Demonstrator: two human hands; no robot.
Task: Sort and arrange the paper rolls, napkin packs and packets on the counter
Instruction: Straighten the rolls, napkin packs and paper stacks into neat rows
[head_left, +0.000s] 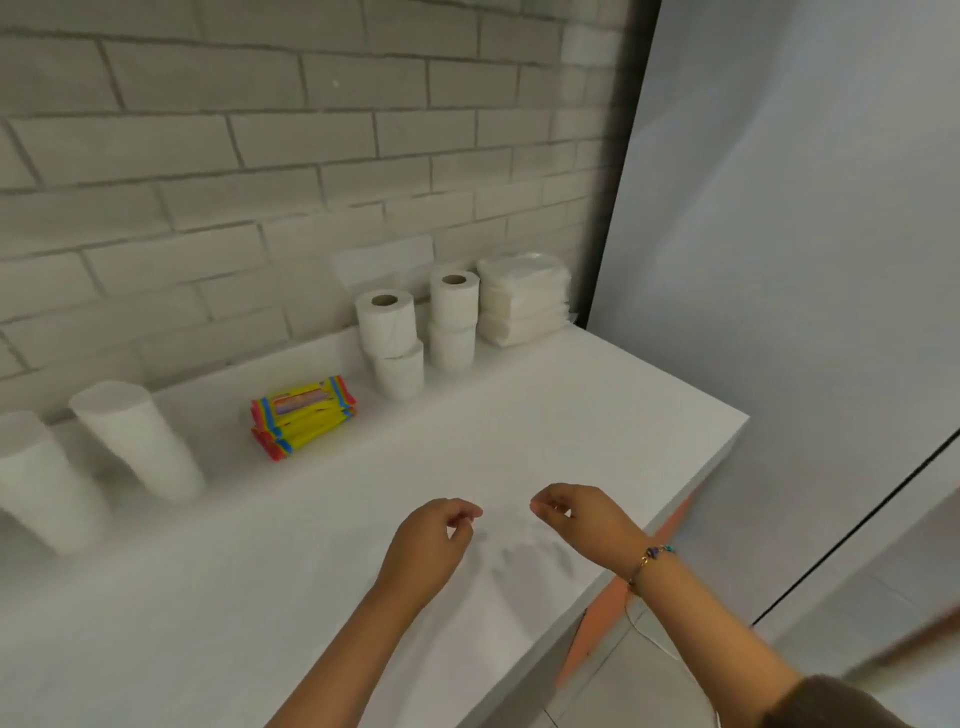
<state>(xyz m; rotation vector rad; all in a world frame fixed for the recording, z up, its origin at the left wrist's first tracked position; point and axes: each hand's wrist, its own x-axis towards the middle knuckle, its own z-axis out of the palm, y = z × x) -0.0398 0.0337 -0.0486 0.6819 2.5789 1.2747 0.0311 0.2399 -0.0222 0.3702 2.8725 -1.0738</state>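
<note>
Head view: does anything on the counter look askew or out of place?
The left toilet-roll stack: its top roll sits shifted off the lower one, unlike the straight right stack. The two tall paper rolls seem to lean, perhaps only lens distortion.

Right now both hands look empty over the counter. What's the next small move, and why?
Probably reach the left hand to the upper toilet roll and square it on the roll below. It sits visibly off-centre, while the neighbouring stack looks aligned. The left hand and right hand both hover with nothing in them, so either is free.
</note>
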